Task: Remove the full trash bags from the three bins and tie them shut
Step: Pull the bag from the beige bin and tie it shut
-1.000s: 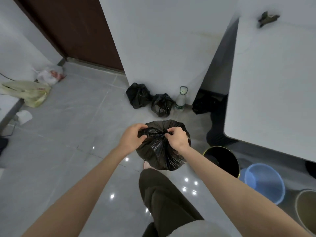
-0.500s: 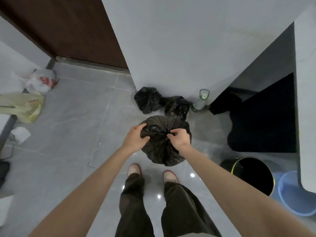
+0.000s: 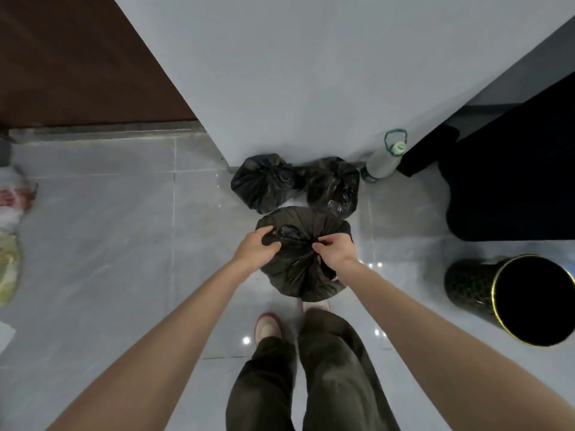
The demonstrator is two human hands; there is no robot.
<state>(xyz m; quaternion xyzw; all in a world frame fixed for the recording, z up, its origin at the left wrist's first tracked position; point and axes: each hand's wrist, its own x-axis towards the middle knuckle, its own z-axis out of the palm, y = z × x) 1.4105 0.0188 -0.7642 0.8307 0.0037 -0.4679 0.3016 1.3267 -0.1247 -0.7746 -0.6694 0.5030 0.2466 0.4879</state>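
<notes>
two grips meet on the gathered neck of the black trash bag, which hangs in front of my legs. my left grip curls its fingers over the bunched plastic on the bag's left side. my right grip pinches the twisted plastic on its right side. the neck is drawn together between them. the bag bulges full below. its lower edge hides part of my right shoe, and i cannot tell whether it touches the floor.

beyond this bag, at the foot of the white wall, lie two more black bags close together, the left tied bag and the right tied bag, both with necks gathered shut. the right one sits just beyond the held bag's top edge. a clear bottle with a green cap stands beyond and to the right of the held bag, beside the right tied bag. well to the right of the held bag stands a black bin with a gold rim, dark inside. far to its left, pale plastic bags lie on the floor.
</notes>
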